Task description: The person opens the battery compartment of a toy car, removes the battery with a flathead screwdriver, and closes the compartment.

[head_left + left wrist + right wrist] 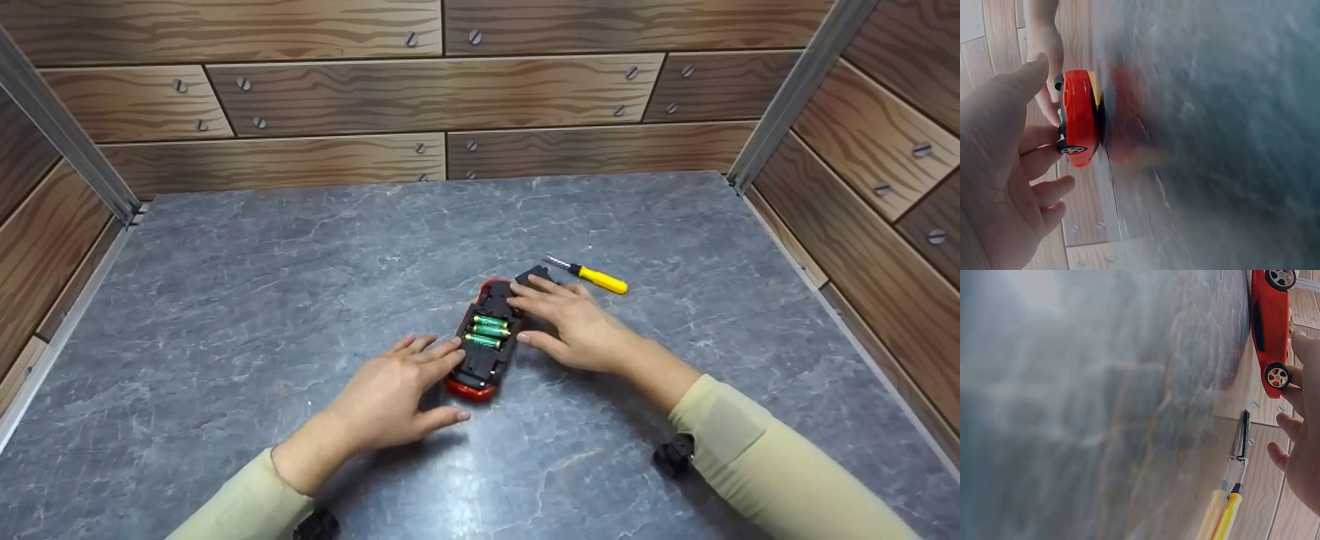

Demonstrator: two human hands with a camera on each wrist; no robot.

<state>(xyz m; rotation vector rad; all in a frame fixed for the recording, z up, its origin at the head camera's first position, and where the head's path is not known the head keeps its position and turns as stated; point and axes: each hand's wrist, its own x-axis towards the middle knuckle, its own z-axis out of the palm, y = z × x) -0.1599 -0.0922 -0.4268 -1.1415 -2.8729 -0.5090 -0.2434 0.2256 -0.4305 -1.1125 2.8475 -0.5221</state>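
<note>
A red toy car [471, 391] lies upside down on the table, its black underside facing up. Three green batteries [487, 331] sit in the uncovered battery compartment. My left hand [390, 386] rests its extended fingertips at the car's left edge, thumb held apart; in the left wrist view those fingers reach a wheel [1072, 150]. From the other side, my right hand [585, 326] has its fingertips at the car's far right edge, by a wheel [1278, 376] in the right wrist view. A black cover [534, 274] lies just beyond the right fingers, partly hidden by them.
A screwdriver [602, 280] with a yellow handle lies beyond the right hand, its shaft pointing toward the black cover. Wood-patterned walls [435, 94] enclose the grey marbled table [300, 262] at the back and sides, with metal posts [795, 97] at the corners.
</note>
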